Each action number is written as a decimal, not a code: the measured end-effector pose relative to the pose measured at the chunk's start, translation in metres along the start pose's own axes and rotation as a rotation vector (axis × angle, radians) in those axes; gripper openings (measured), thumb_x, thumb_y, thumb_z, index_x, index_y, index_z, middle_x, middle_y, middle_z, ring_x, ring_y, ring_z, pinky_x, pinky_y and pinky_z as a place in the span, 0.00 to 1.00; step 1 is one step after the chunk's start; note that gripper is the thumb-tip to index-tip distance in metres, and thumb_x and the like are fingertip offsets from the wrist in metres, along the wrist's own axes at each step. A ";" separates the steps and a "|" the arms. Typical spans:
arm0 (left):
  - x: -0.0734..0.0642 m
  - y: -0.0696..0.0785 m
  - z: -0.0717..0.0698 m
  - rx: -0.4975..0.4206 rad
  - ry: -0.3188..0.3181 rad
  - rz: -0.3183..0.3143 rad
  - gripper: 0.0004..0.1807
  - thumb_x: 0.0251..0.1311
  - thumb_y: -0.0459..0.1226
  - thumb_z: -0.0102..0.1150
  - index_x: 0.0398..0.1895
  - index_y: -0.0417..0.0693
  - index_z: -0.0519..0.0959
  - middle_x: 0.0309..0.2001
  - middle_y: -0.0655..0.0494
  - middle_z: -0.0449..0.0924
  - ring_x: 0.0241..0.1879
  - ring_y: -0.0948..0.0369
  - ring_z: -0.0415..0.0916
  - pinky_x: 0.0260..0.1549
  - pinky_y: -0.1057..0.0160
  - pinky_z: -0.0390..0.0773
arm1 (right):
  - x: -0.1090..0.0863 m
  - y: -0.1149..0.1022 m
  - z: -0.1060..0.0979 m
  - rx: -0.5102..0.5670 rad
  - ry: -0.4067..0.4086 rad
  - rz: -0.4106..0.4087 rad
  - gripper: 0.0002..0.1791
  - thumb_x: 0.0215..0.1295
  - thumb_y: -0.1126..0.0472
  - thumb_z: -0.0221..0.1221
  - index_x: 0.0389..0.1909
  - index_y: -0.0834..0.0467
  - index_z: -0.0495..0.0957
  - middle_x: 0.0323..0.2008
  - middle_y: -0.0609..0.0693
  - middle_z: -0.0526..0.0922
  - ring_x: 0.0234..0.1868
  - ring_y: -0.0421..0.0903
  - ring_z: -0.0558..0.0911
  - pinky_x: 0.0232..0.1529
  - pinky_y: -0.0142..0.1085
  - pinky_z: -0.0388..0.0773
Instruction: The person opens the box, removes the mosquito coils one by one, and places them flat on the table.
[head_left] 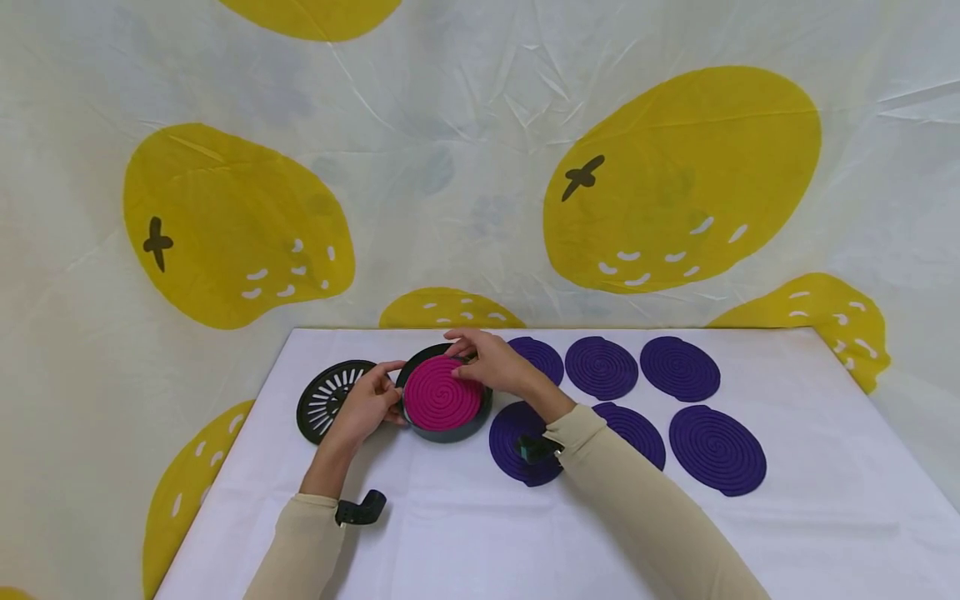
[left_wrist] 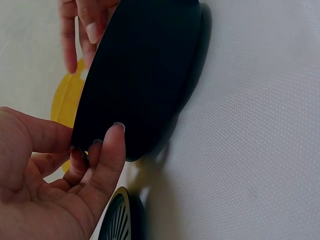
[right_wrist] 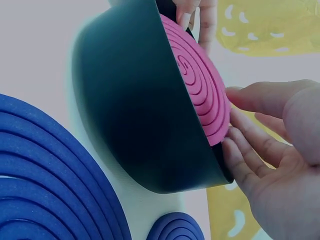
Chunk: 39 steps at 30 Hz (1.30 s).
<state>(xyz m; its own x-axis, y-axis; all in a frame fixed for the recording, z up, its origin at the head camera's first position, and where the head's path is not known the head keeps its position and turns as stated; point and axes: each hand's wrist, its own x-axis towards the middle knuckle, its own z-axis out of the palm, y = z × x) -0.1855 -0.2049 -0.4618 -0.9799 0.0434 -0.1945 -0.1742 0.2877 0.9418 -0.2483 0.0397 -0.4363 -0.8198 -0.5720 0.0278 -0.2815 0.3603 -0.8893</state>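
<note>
A pink spiral mosquito coil (head_left: 438,396) lies tilted at the mouth of a round dark tin (head_left: 444,434). My left hand (head_left: 363,407) holds the tin by its left side, thumb low on the outer wall (left_wrist: 145,75) and other fingers around the rim. On the far right edge of the coil, my right hand (head_left: 491,364) pinches with thumb and fingers; in the right wrist view its fingertips are right at the tin's rim. Partly behind the left hand rests a black slotted lid (head_left: 327,400). The inside of the tin under the coil is hidden.
Several purple spiral coils lie in two rows to the right, among them a back-row coil (head_left: 602,368) and a front-row coil (head_left: 717,450). The right forearm covers parts of others. A white-covered table (head_left: 465,542) meets a lemon-print cloth (head_left: 465,192) at its back edge.
</note>
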 end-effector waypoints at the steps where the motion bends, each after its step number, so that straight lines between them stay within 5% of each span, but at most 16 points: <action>1: 0.000 0.000 0.000 0.001 0.001 -0.001 0.28 0.69 0.24 0.51 0.72 0.43 0.69 0.32 0.51 0.66 0.25 0.56 0.77 0.28 0.53 0.88 | 0.000 0.000 0.000 0.007 -0.002 -0.002 0.33 0.63 0.72 0.66 0.70 0.62 0.69 0.54 0.58 0.84 0.57 0.52 0.82 0.60 0.41 0.80; 6: 0.001 -0.001 0.000 0.007 0.002 0.002 0.28 0.69 0.25 0.51 0.72 0.43 0.68 0.32 0.51 0.66 0.25 0.56 0.76 0.28 0.52 0.88 | -0.002 0.001 -0.001 0.045 -0.015 0.021 0.32 0.64 0.72 0.66 0.69 0.60 0.70 0.56 0.57 0.82 0.55 0.52 0.83 0.55 0.39 0.83; 15: 0.002 -0.003 -0.001 0.007 0.002 0.000 0.28 0.69 0.25 0.51 0.72 0.42 0.68 0.33 0.51 0.67 0.25 0.55 0.77 0.30 0.50 0.88 | -0.007 0.003 -0.005 -0.042 -0.065 0.032 0.25 0.64 0.68 0.67 0.62 0.60 0.78 0.53 0.53 0.84 0.50 0.46 0.82 0.54 0.36 0.81; 22: 0.003 -0.005 -0.001 0.015 -0.003 0.013 0.27 0.69 0.24 0.50 0.71 0.41 0.69 0.31 0.51 0.66 0.24 0.57 0.78 0.28 0.52 0.88 | -0.012 0.007 -0.007 -0.034 -0.102 0.011 0.23 0.62 0.68 0.69 0.59 0.59 0.81 0.48 0.52 0.86 0.40 0.44 0.81 0.43 0.30 0.79; 28: 0.002 -0.003 -0.002 0.029 -0.009 0.005 0.27 0.70 0.25 0.51 0.72 0.42 0.68 0.32 0.51 0.67 0.25 0.56 0.77 0.29 0.52 0.88 | -0.016 0.003 -0.008 -0.050 -0.072 -0.004 0.20 0.61 0.68 0.69 0.56 0.57 0.83 0.44 0.49 0.85 0.45 0.45 0.81 0.47 0.32 0.79; 39: 0.004 0.000 -0.003 0.045 -0.017 -0.023 0.27 0.70 0.24 0.49 0.72 0.39 0.67 0.32 0.51 0.67 0.26 0.55 0.77 0.33 0.47 0.88 | -0.025 -0.001 -0.007 0.099 -0.021 0.064 0.19 0.61 0.72 0.68 0.54 0.58 0.84 0.40 0.53 0.83 0.34 0.45 0.82 0.34 0.36 0.86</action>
<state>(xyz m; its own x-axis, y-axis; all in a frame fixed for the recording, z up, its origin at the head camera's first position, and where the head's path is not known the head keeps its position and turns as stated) -0.1898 -0.2079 -0.4616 -0.9740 0.0522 -0.2206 -0.1915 0.3318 0.9237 -0.2311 0.0586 -0.4329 -0.8235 -0.5660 -0.0392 -0.1775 0.3227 -0.9297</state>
